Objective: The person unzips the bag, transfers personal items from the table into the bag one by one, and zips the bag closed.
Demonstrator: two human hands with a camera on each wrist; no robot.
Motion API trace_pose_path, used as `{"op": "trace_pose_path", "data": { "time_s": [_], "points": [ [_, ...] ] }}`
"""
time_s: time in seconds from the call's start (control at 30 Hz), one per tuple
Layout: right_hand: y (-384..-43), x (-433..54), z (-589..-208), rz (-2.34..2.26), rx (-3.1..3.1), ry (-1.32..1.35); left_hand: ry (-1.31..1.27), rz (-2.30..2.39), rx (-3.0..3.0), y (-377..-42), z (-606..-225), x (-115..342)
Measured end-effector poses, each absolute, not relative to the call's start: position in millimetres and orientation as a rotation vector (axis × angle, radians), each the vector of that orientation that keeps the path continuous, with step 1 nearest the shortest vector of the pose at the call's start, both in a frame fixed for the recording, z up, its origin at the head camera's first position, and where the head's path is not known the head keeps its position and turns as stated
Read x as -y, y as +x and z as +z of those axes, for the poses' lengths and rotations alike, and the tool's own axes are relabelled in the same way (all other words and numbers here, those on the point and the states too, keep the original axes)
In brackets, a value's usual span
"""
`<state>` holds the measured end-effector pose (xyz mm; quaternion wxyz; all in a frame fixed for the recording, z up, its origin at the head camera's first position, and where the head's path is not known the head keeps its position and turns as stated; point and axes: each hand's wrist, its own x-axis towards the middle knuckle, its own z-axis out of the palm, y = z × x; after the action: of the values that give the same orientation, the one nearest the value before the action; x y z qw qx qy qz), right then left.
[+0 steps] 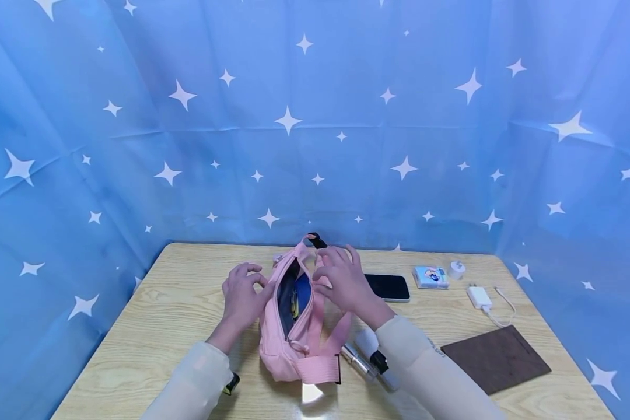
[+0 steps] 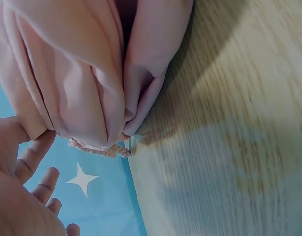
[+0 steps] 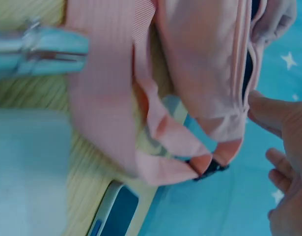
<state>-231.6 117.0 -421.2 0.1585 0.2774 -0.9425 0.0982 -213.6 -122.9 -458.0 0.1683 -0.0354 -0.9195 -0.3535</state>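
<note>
A pink waist bag [image 1: 278, 357] stands on the table with its zipped mouth spread wide. Inside, a blue item [image 1: 303, 290] and something yellow show against the dark lining. My left hand [image 1: 244, 294] pinches the left rim between thumb and index finger; in the left wrist view the other fingers of that hand [image 2: 23, 201] stand away from the cloth. On the opposite rim, my right hand [image 1: 343, 280] pinches the edge beside the zip, as the right wrist view shows of the hand [image 3: 290, 157]. The bag's wide strap [image 3: 101, 88] hangs down on its right side.
Right of the bag lie a silver tube [image 1: 358, 361], a white bottle with a black cap [image 1: 367, 341] and a phone [image 1: 391, 287]. Farther right are a tissue pack [image 1: 430, 277], a white plug [image 1: 457, 269], a charger [image 1: 479, 297] with cable and a brown flat case [image 1: 499, 359].
</note>
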Motion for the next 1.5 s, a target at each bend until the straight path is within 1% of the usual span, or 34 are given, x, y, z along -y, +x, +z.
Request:
{"op": "trace_pose_path", "data": {
  "time_s": [0.27, 0.4, 0.8, 1.0, 1.17, 1.5],
  "points": [
    [-224.8, -148.8, -431.3, 0.281, 2.777, 0.729, -0.093, -1.002, 2.626, -212.8, -459.8, 127.7],
    [-218.8, -164.3, -435.1, 0.258, 2.784, 0.743, -0.104, -1.026, 2.617, -212.6, -459.7, 129.2],
    [-195.6, -200.5, -440.5, 0.402, 2.871, 1.029, -0.106, -1.012, 2.637, -215.3, -462.5, 131.5],
    [-184.9, -208.1, -449.0, 0.384, 2.872, 1.187, -0.103, -1.005, 2.638, -214.9, -462.2, 131.2],
    [-177.7, -206.7, -455.4, 0.374, 2.877, 1.254, -0.092, -1.006, 2.646, -214.0, -461.9, 131.1],
    [-169.6, -199.1, -463.7, 0.356, 2.96, 1.222, -0.086, -1.012, 2.661, -214.1, -463.0, 131.5]
  ]
}}
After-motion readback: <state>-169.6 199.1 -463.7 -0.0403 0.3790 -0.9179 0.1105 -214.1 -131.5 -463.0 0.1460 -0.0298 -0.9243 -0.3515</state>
